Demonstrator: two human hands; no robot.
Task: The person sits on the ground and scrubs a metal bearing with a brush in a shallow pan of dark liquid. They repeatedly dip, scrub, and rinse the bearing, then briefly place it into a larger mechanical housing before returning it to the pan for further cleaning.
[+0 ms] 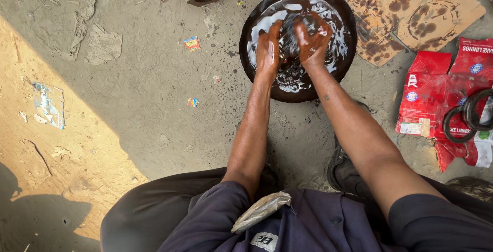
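Dark round part (294,28), clasped between my left hand (268,49) and right hand (312,40), sits over the black pan (345,52) of oily liquid on the ground. I see both hands pressed against it, fingers curled. Red packets (429,95) lie to the right.

glossy oily metal basin (347,41), rough dusty ground (154,103), stained cardboard (421,11)

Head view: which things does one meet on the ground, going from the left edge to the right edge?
Torn pale blue paper scrap → small colourful wrapper → round black pan of dark oily liquid → stained brown cardboard pieces → red printed packets → black rubber rings.
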